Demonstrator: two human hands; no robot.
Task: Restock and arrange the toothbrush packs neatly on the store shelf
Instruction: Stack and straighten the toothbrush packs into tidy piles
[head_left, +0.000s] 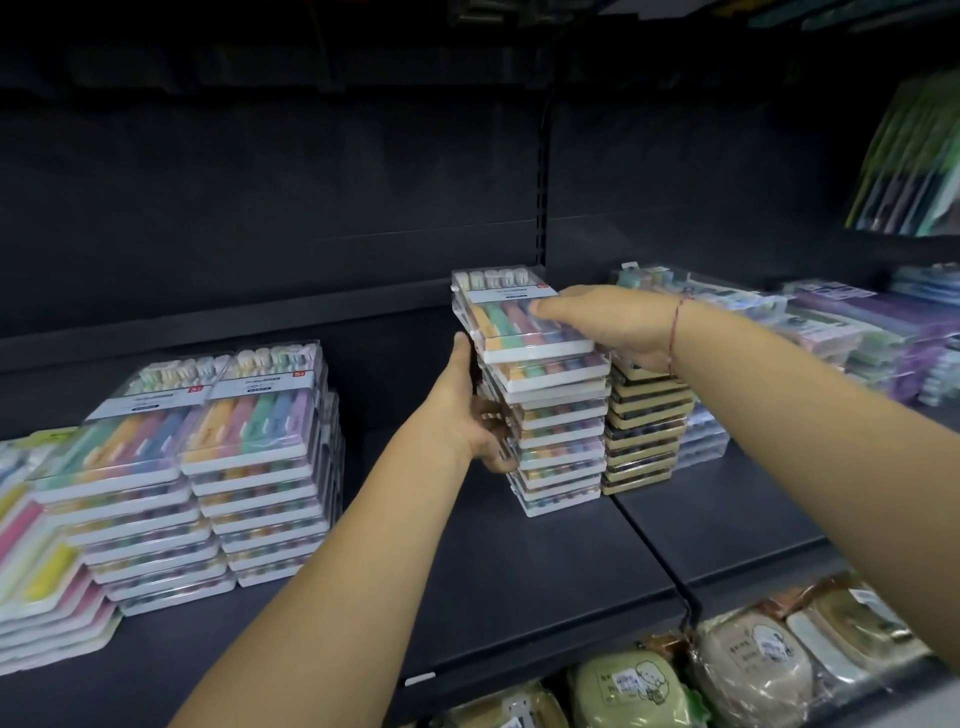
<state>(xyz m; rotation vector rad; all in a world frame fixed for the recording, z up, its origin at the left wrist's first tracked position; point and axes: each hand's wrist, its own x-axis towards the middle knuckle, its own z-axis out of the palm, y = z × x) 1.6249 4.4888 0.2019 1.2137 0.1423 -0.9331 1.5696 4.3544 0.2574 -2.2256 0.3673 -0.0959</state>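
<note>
**A:** Where do my hands sit in the head view?

**B:** Your left hand (462, 410) clasps the middle stack (563, 452) of toothbrush packs from its nine o'clock side. The thumb runs up along the edge and the fingers curl round the lower front corner. Your right hand (608, 322) comes in from three o'clock and lies on the top pack (511, 325). Its fingers are nearly straight across the clear cover, pressing rather than pinching. I cannot make out the thumb. A red thread (674, 332) circles that wrist.

**A:** And the stack itself?

**B:** It stands on the dark shelf (519, 582), just off centre toward one o'clock, with its upper packs skewed off the lower ones. Just beside it at three o'clock is a shorter gold-edged stack (644, 431), and purple packs (857, 322) lie farther along at two o'clock. At nine o'clock, well apart, stand twin stacks (208, 467) of the same packs. At five o'clock, pouches (753, 660) fill the tier below.
</note>
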